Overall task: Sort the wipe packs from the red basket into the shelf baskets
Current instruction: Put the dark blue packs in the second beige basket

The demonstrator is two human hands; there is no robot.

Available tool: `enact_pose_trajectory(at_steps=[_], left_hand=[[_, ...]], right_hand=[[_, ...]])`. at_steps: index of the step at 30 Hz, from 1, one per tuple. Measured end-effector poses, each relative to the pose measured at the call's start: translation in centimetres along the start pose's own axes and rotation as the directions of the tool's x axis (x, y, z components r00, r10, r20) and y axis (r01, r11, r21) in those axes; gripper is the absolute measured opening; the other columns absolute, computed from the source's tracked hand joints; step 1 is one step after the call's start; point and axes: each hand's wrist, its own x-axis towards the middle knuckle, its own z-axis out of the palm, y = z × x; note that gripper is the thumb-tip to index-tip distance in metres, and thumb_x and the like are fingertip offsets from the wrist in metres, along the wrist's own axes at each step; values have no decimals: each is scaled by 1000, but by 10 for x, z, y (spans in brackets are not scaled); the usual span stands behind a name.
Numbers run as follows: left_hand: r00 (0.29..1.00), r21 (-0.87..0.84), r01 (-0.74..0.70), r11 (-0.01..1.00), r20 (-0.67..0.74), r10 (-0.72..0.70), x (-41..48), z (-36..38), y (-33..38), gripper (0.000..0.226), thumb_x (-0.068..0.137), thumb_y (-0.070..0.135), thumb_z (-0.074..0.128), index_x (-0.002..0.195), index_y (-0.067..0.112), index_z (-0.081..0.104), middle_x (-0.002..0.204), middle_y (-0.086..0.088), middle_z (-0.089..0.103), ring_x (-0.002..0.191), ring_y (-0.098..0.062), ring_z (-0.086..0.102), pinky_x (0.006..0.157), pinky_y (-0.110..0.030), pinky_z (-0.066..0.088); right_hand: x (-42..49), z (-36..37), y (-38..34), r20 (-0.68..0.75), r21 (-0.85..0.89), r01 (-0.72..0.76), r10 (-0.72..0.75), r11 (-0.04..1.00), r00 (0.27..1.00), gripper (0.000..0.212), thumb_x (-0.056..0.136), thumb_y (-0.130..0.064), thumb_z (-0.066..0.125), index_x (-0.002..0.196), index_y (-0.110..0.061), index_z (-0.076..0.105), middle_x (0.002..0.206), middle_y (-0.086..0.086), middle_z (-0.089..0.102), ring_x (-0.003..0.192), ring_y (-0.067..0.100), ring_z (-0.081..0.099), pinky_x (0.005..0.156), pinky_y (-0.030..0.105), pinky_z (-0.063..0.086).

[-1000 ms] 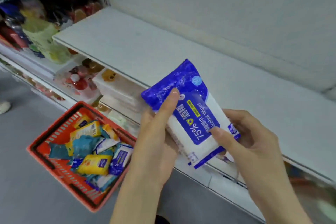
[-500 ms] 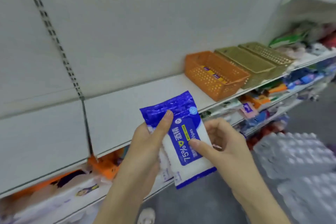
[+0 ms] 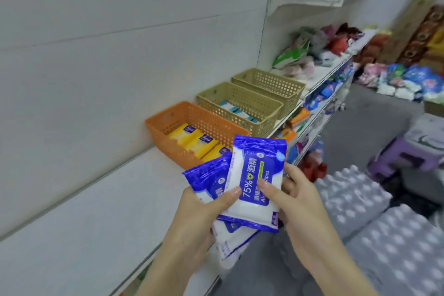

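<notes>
Head view: our left grip (image 3: pixel 200 214) and right grip (image 3: pixel 300 202) clasp the blue wipe pack (image 3: pixel 258 175); its long axis points ahead toward the orange basket (image 3: pixel 182 113).

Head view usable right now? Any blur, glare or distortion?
Head view: alcohol wipe packs held by left hand and right hand are sharp, "75%" legible; orange basket fairly clear; far-right goods smeared; wide-angle bends the shelf; light even, no harsh glare.

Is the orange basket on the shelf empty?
No, the orange basket holds several yellow packs lying side by side.
</notes>
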Motion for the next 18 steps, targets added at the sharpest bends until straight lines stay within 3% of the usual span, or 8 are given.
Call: enact_pose_trajectory(at_steps=[4,8,12,15,18], left_hand=[[996,134,29,991,74,-39,67,8,23,47,61,7,82,106,11,67,99,-15,74,86,-33,72,66,-38,59],[983,237,109,965,118,-140,118,14,39,33,59,16,78,92,17,73,94,-12,75,83,-30,73,69,-39,60],[988,103,144,984,37,-149,155,17,39,36,57,19,77,93,15,73,94,-13,75,81,-30,73,63,-38,60],[987,55,148,987,-77,-144,179,20,34,34,56,16,77,89,11,72,87,-14,75,71,-28,73,51,-33,57],[977,8,130,991,-173,-127,206,23,34,38,56,13,76,94,10,70,84,-15,75,67,-29,73,49,-33,57]], right_hand=[[70,-21,-23,-41,-84,57,-61,995,997,55,59,-33,79,110,-27,60,100,2,73,87,21,72,60,29,57],[132,-39,-44,59,-192,8,4,981,998,47,52,-35,82,97,-28,69,95,7,74,83,24,73,62,36,60],[175,-42,-42,29,-121,-14,18,993,999,45,45,-32,84,88,-26,72,89,9,75,78,25,73,56,30,58],[207,-41,-38,-75,-47,3,-7,999,997,47,49,-29,83,93,-25,70,95,11,72,78,25,72,52,26,54],[241,-39,-39,-64,-45,-22,19,999,998,57,49,-26,82,103,-26,65,97,12,71,76,26,72,49,26,53]])
